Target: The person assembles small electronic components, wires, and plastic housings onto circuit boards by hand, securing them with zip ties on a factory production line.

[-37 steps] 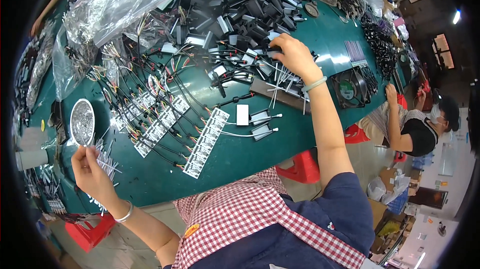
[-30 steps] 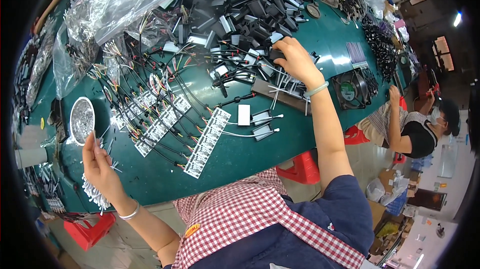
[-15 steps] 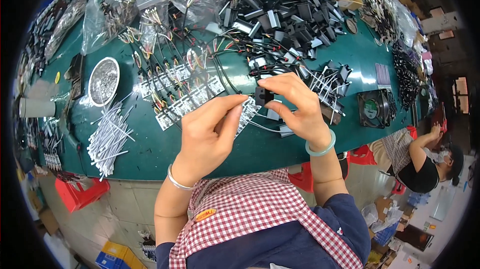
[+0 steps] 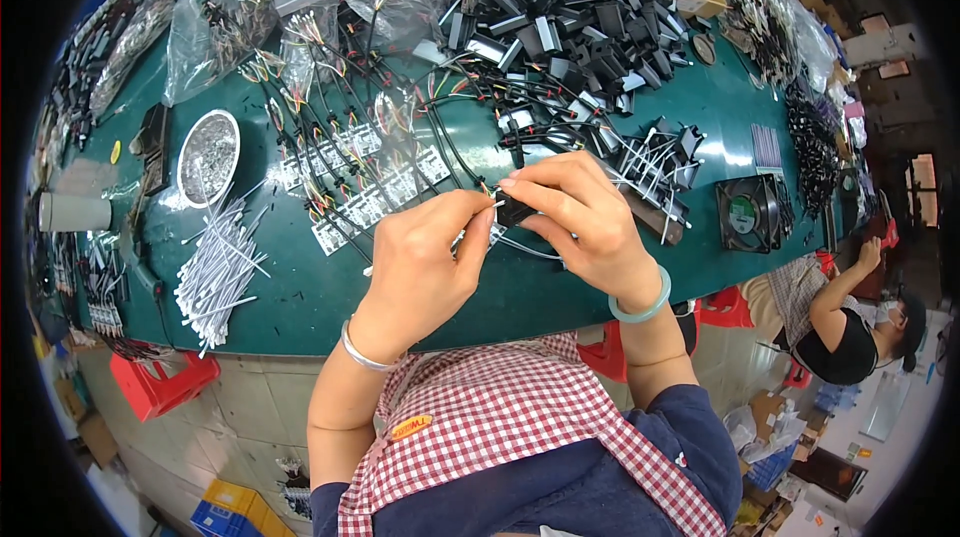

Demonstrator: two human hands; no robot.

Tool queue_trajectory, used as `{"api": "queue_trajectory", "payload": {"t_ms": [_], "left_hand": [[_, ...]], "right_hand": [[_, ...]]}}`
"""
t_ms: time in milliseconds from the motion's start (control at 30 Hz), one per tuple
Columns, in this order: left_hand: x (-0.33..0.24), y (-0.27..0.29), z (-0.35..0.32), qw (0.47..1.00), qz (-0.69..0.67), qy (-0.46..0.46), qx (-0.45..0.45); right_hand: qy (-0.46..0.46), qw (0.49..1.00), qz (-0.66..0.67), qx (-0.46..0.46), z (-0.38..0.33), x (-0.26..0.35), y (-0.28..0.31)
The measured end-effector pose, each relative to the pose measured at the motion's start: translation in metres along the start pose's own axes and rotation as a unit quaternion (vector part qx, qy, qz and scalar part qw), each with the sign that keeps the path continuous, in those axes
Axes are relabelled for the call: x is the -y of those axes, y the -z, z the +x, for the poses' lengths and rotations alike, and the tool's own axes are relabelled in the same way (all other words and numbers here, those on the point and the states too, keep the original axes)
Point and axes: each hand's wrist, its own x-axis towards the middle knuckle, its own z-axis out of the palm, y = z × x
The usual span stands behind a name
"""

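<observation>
A small black plastic housing (image 4: 515, 210) is pinched between the thumb and fingers of my right hand (image 4: 585, 222), above the near middle of the green table. My left hand (image 4: 425, 247) meets it from the left, thumb and forefinger closed at its edge. A tiny white tip (image 4: 498, 203) shows at those fingertips, too small to name. Beneath and behind my hands lie white circuit boards (image 4: 385, 202) with black cables and coloured wire ends. A thin white wire (image 4: 532, 254) runs out below the housing.
Black housings (image 4: 570, 17) are heaped at the back. On the left, a bowl of small metal parts (image 4: 208, 159) stands by a pile of thin white wires (image 4: 215, 282). At right are a black fan (image 4: 748, 214) and more housings with white wires (image 4: 655, 167). Another person (image 4: 865, 327) sits far right.
The black housing has tilted and moved slightly down and left in my right hand. My left hand has shifted a little right, so both hands' fingertips are closer together.
</observation>
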Motion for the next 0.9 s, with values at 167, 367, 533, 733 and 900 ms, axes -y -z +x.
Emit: {"api": "queue_trajectory", "payload": {"t_ms": [167,367,533,733,900], "left_hand": [[-0.003,0.001,0.001,0.998,0.055,-0.010,0.017],[0.002,0.000,-0.003,0.995,0.029,0.070,0.063],[0.013,0.006,-0.003,0.972,-0.061,0.197,0.113],[0.008,0.013,0.002,0.915,-0.190,0.313,0.167],[0.014,0.010,-0.003,0.895,-0.254,0.326,0.170]], "right_hand": [[0.029,0.994,-0.103,0.002,-0.003,0.004,-0.001],[0.086,0.985,-0.148,0.028,-0.009,0.004,-0.009],[0.070,0.992,-0.106,0.020,-0.014,0.006,-0.010],[0.025,0.994,0.101,0.036,-0.018,0.002,-0.009],[0.026,0.984,0.170,-0.035,-0.019,-0.008,-0.022]]}}
